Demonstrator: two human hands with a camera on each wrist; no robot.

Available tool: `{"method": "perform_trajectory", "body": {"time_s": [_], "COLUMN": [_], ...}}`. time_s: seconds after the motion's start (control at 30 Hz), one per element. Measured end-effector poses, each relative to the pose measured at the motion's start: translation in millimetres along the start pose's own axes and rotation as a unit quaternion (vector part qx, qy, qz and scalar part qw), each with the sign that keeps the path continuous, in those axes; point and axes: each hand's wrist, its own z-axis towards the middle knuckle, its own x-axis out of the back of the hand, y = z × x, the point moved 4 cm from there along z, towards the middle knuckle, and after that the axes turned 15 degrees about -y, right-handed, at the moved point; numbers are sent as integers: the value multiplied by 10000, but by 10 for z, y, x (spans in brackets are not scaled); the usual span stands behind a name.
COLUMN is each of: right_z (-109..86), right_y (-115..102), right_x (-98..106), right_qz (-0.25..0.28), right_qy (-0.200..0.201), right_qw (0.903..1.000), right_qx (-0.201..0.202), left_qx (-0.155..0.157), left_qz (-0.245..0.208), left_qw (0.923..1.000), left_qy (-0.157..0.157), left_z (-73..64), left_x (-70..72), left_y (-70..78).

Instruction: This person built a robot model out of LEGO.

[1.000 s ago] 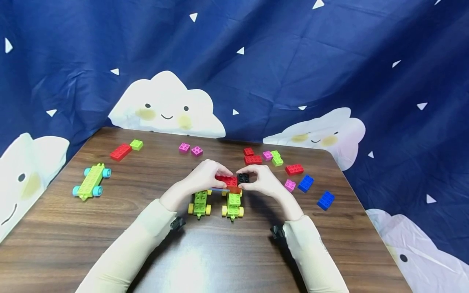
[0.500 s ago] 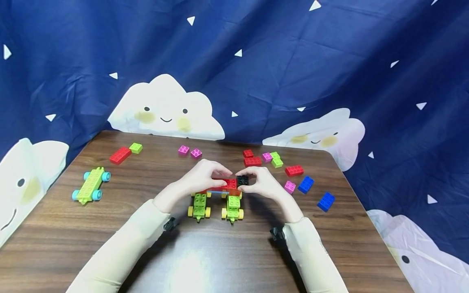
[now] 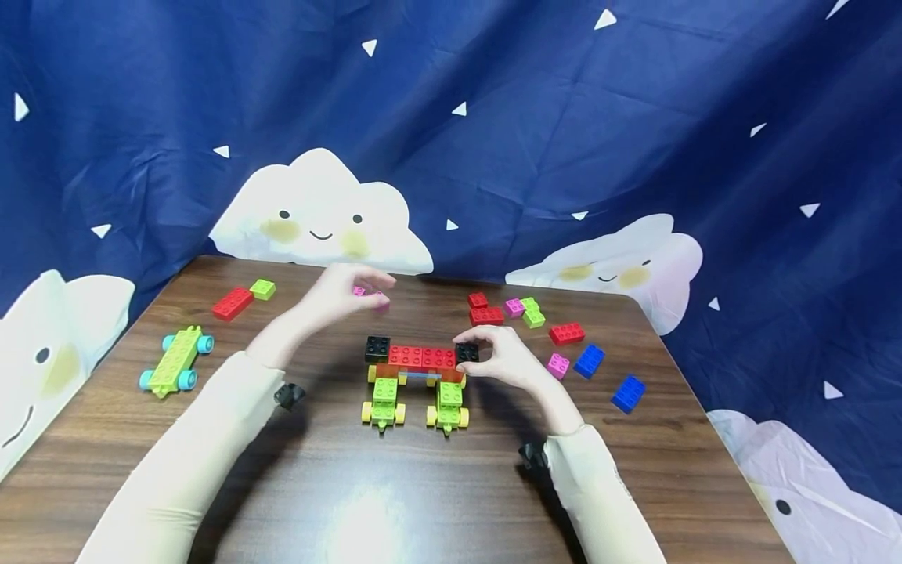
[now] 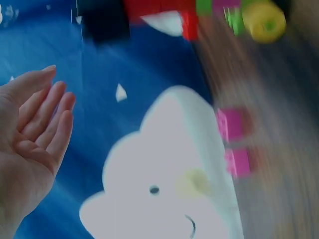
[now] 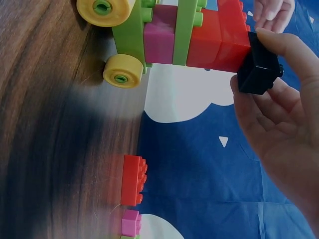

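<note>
At the middle of the table stands a toy-brick model with green wheeled bases (image 3: 384,403) on yellow wheels. Red bricks (image 3: 421,358) span its top. A black brick (image 3: 377,348) sits at the left end of the red row. My right hand (image 3: 506,359) pinches another black brick (image 5: 258,64) at the right end, against the red brick beneath it; the right wrist view shows thumb and fingertips on its sides. Away from the model, my left hand (image 3: 344,294) hovers with fingers loosely bent and nothing in them. It partly covers two pink bricks (image 4: 238,162) in the head view.
A green wheeled base (image 3: 178,360) with blue wheels stands at the left, near a red brick (image 3: 232,303) and a small green brick (image 3: 263,289). Red, pink, green and blue bricks (image 3: 589,360) lie scattered at the right. A blue cloth (image 3: 451,141) hangs behind the table.
My left hand has left the red bricks and moved back and to the left, uncovering the left black brick. My right hand stays on its black brick.
</note>
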Motion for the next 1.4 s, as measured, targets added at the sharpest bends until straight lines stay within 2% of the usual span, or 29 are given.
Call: {"method": "perform_trajectory", "body": {"time_s": [0.1, 0.23, 0.53, 0.7, 0.87, 1.0, 1.2, 1.4], "right_z": [-1, 6, -9, -19, -22, -14, -15, -19], "right_y": [14, 36, 42, 52, -2, -5, 56, 48], "right_x": [-12, -18, -11, -20, -18, -22, -36, -28], "right_qz": [40, 14, 48, 77, 83, 113, 58, 3], "right_qy": [5, -8, -35, -46, 12, 20, 33, 21], "right_qw": [10000, 10000, 9999, 9998, 9998, 9997, 9999, 10000], "right_qx": [-15, -50, -111, -159, -186, -201, -159, -77], "left_qx": [325, 527, 955, 1426, 1730, 1902, 2273, 2667], "left_qz": [-42, 101, 498, 479, 269, 429, 627, 754], "left_qw": [9994, 9982, 9936, 9877, 9837, 9803, 9718, 9599], "left_qy": [131, 269, 338, 421, 409, 322, -9, -416], "left_z": [-41, -106, -225, -320, -411, -451, -502, -539], "left_x": [184, 384, 741, 893, 980, 1013, 995, 950], "left_y": [-194, -418, -947, -1270, -1508, -1679, -1924, -2076]}}
